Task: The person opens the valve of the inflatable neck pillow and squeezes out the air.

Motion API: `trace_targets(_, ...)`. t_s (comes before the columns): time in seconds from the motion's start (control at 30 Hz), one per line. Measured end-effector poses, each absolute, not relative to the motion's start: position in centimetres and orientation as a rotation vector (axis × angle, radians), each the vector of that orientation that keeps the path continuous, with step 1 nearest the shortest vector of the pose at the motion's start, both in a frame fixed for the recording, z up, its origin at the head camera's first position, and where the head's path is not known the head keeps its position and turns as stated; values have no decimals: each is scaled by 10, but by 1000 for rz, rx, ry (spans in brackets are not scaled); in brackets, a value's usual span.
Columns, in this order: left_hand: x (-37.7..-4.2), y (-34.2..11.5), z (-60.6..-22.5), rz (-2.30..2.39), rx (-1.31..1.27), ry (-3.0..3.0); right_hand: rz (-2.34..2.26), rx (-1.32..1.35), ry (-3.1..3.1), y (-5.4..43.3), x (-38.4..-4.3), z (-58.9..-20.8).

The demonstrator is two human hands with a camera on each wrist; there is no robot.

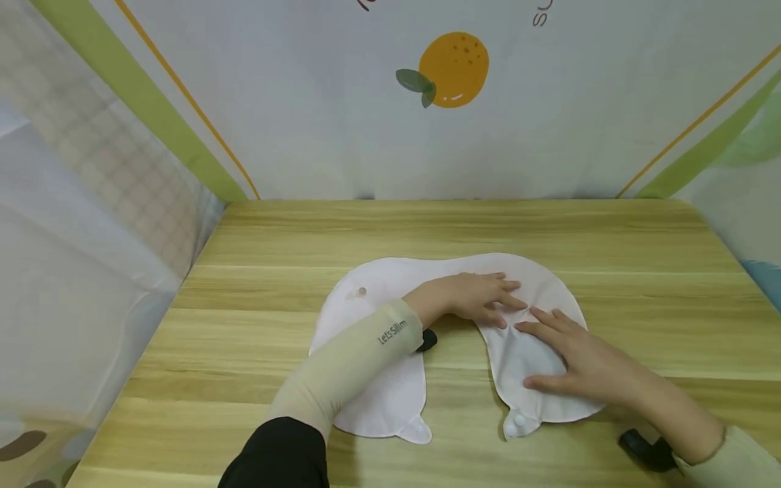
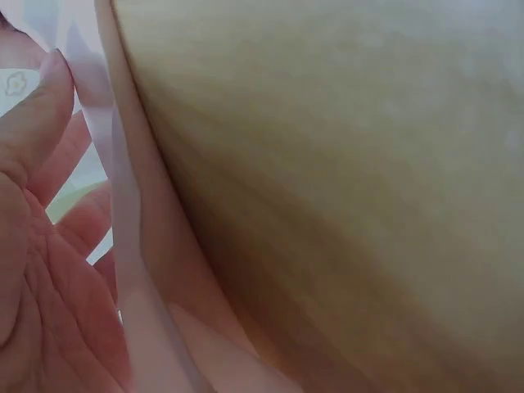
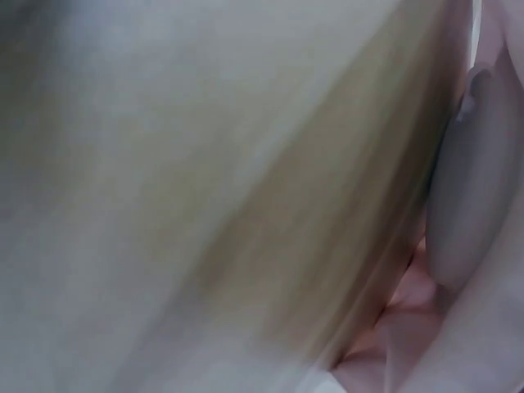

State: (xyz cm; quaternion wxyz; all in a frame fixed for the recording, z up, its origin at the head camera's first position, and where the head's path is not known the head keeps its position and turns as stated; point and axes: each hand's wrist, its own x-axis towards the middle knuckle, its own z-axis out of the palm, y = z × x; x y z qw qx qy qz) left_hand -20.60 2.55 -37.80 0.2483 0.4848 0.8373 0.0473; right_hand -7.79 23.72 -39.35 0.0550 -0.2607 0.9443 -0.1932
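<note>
A pale pink, U-shaped bib (image 1: 390,396) lies spread on the table, its two rounded ends towards me. Each end carries a small tab, and a round snap (image 1: 518,420) shows on the right one. My left hand (image 1: 472,296) reaches across and rests on the upper right part of the bib, fingers extended. Fingers spread, my right hand (image 1: 576,356) rests on the right lobe, its fingertips close to the left ones at a small crease. In the left wrist view, the left hand (image 2: 49,246) is beside the bib's edge (image 2: 147,270).
The wooden table (image 1: 244,339) runs back to a white curtain (image 1: 323,122) printed with an orange. Black devices (image 1: 647,451) sit at both wrists. On the bib's left lobe is a small round mark (image 1: 362,292). More pale sheeting (image 1: 73,271) hangs on the left.
</note>
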Motion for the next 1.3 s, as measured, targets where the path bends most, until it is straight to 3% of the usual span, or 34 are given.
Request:
trace_targets(0.53,-204,29,-381,-67,1263,2328,-508,-723,2836,236,-78,-385)
trace_targets(0.9,-207,42,-368,-115,1163,2355,-553,-772,2848,244,-111,-376)
trace_targets(1.3,-214,33,-380,-40,1211,2340,-600,-657,2778,239,-112,-382)
